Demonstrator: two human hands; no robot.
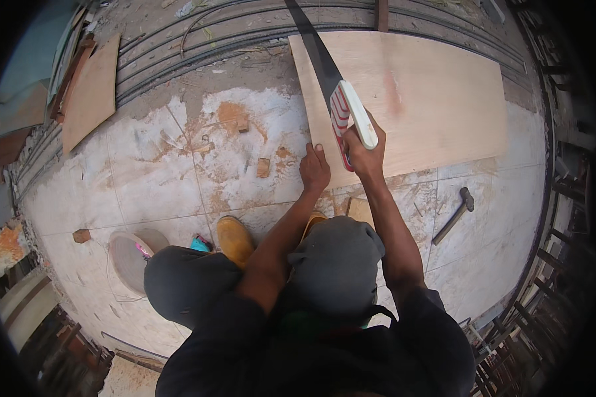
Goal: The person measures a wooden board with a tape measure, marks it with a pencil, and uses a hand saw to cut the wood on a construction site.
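Note:
My right hand [365, 152] is closed round the white and red handle of a handsaw [321, 63]. The saw's dark blade points away from me, slanting up and left across the left edge of a pale plywood sheet [437, 99]. At the sheet's near left corner, my left hand [315, 169] grips the edge, thumb and fingers drawn together; its fingertips are partly hidden. The sheet lies flat, its far side over several dark metal rods [205, 58]. A reddish smear marks its surface.
A hammer [454, 216] lies on the tiled floor at the right. Small wood blocks [263, 167] and sawdust are scattered left of the sheet. A round pale bucket [127, 261] stands near my left knee. Wood boards [89, 96] lean at the far left. My yellow boots [235, 239] are close by.

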